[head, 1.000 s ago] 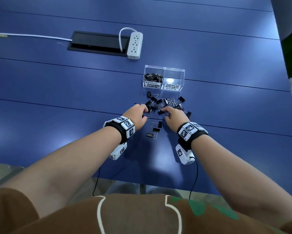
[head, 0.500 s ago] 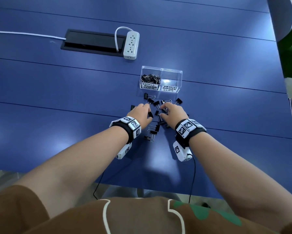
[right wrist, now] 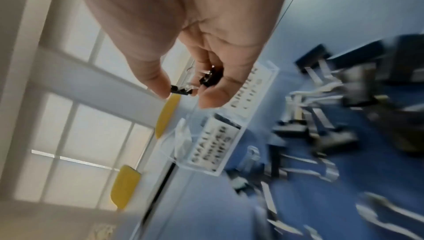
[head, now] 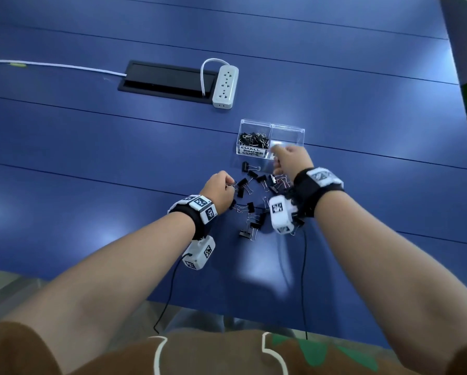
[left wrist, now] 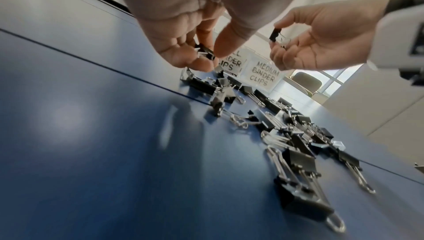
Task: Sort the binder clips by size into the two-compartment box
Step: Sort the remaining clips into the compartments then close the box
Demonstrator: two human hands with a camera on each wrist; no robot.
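The right hand (head: pixel 291 162) is lifted off the blue tabletop (head: pixel 91 147), at the near wall of the clear two-compartment box (head: pixel 287 131), thumb and fingers pinching a small black binder clip (right wrist: pixel 180 89). The left hand (head: pixel 218 191) hangs low over the scattered black binder clips (head: pixel 249 207), fingers curled around another small clip (left wrist: pixel 205 52). Half a second ago both hands lay down among the pile; the right has since risen toward the box. Small clips fill the left compartment. Farther left lie a white power strip (head: pixel 225 86) and a black cable hatch (head: pixel 162 81); windows show in the wrist views.
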